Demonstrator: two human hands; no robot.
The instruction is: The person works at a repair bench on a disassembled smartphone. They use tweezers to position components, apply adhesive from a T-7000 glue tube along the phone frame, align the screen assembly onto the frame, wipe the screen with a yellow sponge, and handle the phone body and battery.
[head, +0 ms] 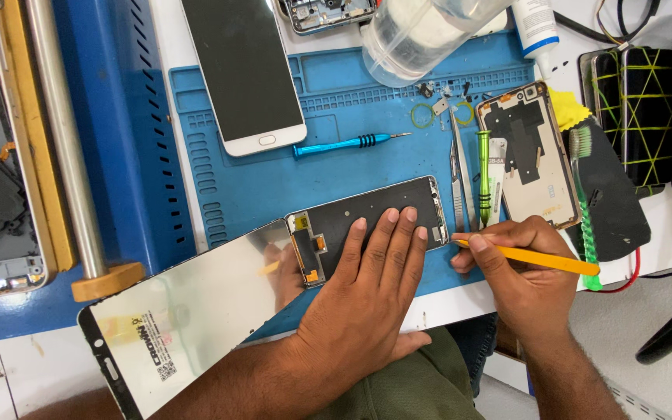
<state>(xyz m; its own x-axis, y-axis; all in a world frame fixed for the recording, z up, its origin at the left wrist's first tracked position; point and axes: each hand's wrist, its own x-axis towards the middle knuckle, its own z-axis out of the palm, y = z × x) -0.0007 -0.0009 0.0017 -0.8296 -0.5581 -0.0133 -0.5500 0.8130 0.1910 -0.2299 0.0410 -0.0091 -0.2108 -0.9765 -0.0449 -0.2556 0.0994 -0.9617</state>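
Left hand [371,272] lies flat, fingers spread, pressing down on the dark phone frame [367,225] in the middle of the blue mat [274,187], apparently to keep it from sliding. Right hand [519,268] sits just right of the frame, pinching a yellow pry tool [538,259] like a pen, tip at the frame's right end, right where the edge seam is. Lower left of the frame, a shiny detached screen panel [196,311] lies touching its corner, reflecting the hand. Above the frame rests a blue screwdriver [344,145], and further up a white phone [243,70], face up. Right of the frame, tweezers [459,175] and a green screwdriver [484,179] stand within reach, beside a gold back cover [530,155].
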